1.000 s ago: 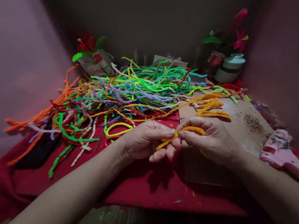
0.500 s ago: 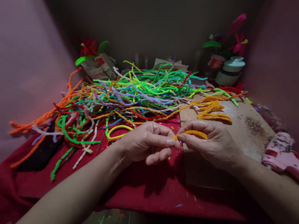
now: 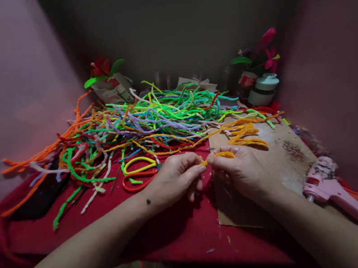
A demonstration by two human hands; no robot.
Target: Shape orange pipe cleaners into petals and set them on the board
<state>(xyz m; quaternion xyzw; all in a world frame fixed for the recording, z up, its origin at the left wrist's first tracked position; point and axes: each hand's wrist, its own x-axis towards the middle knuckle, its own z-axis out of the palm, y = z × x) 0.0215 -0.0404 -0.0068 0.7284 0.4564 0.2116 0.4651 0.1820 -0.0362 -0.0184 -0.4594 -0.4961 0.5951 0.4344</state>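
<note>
My left hand (image 3: 185, 174) and my right hand (image 3: 236, 168) meet above the front of the table, fingertips a short gap apart. Between them is an orange-yellow pipe cleaner (image 3: 224, 155), bent into a loop. The left thumb and forefinger pinch its end, and the right thumb and fingers grip it just beside that; part of it is hidden in the right palm. Beyond my right hand, several folded orange-yellow pipe cleaner pieces (image 3: 246, 134) lie on a cardboard sheet (image 3: 236, 209). Scissors (image 3: 139, 172) with one yellow and one red handle lie behind my left wrist.
A large heap of coloured pipe cleaners (image 3: 162, 114) spreads across the back of the red cloth (image 3: 169, 241). A pink glue gun (image 3: 344, 198) rests at the right edge. Behind stand a lidded jar (image 3: 263, 90), pink flowers (image 3: 270, 52) and a red flower (image 3: 101, 68).
The left hand has turned, its lower fingers curling in, and both hands stay pinched on the pipe cleaner. The view has shifted, so the scissors show more fully.
</note>
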